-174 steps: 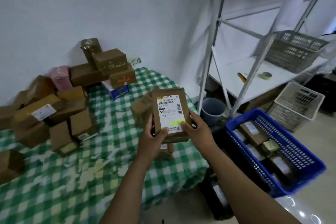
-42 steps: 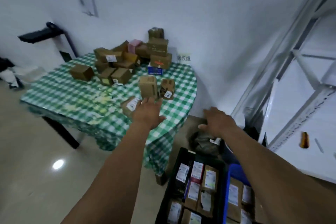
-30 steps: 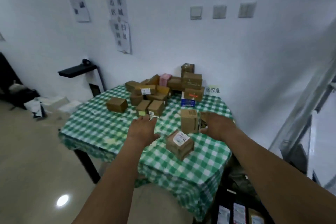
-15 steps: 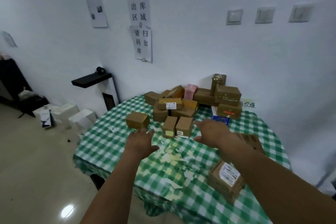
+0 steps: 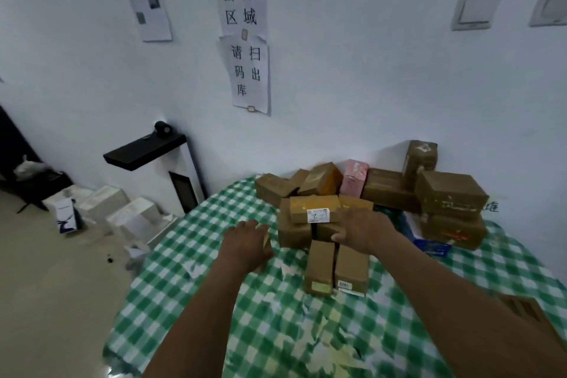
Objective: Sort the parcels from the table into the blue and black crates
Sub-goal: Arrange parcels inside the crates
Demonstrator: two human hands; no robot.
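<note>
At the far left a black shelf (image 5: 144,150) jutted from the wall above white boxes (image 5: 122,209) on the floor, and paper notices (image 5: 244,31) hung higher up. Your left hand (image 5: 245,242) reached out, back up, over the near edge of the checked table (image 5: 214,301). It covered a small box (image 5: 267,243) of which only a sliver showed, so I cannot tell whether your fingers had hold of it. The parcels (image 5: 314,209) lay heaped on the table against the wall, with two narrow boxes (image 5: 319,267) standing side by side just in front of the heap. Your right hand (image 5: 365,230) hung above those two, fingers spread, thumb out, gripping nothing. Behind it stood a pink box (image 5: 354,178), then the larger brown cartons (image 5: 451,196) stacked at the right. Wall switches (image 5: 475,9) sat high on the right.
</note>
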